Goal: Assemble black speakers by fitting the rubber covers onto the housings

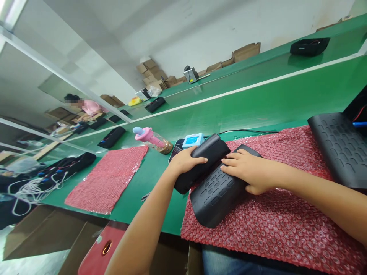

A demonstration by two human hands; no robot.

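L hand (185,160): curled round smooth blk casing (212,148)
R hand (250,172): spread flat on perforated blk shell (213,198), 4 o'clock of casing

We are touching two black plastic parts: the smooth shell (208,153), satin, and the patterned shell (215,195), matt and ribbed. The red bubble wrap (272,229) is glinting, bumpy; the green tabletop (258,104) is looking smooth.

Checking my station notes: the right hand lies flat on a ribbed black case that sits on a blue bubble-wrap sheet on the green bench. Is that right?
Not quite. The head view shows the bubble-wrap sheet is red, not blue. Otherwise yes: the right hand lies flat on the ribbed black case on that sheet, on the green bench.
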